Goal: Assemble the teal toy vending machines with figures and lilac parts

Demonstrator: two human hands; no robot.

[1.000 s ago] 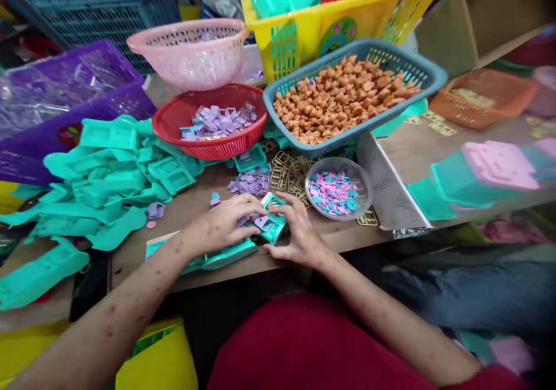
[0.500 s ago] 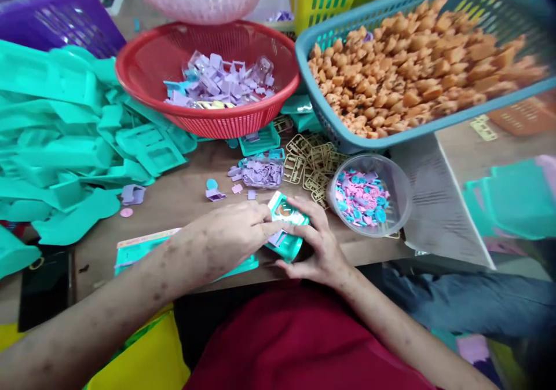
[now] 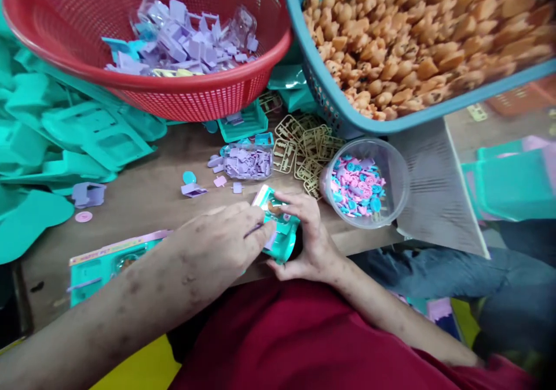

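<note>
My right hand [image 3: 310, 236] grips a small teal plastic toy tray [image 3: 284, 240] by its right side, thumb below and fingers at the top. Inside the tray are a clear piece with an orange-brown figure and a pale purple part. Over the tray's left side is my left hand [image 3: 226, 236], its fingers curled and pressed together. What sits between those fingers, if anything, is hidden. Partly under my left forearm lies a second teal tray [image 3: 89, 271] with a printed pink strip, a clear piece and a thin purple part.
Behind stand a red basket [image 3: 191, 97] of purple parts and a blue basket [image 3: 382, 124] of orange figures. A clear tub [image 3: 397, 196] holds pink and blue bits, beside beige sprues [image 3: 310, 146] and a small box of purple pieces [image 3: 247, 163]. Teal shells [image 3: 87, 129] pile at left.
The view has moved closer to the table. My left hand's fingers have drawn back a little to the tray's left side, uncovering more of it. My right hand keeps its grip.
</note>
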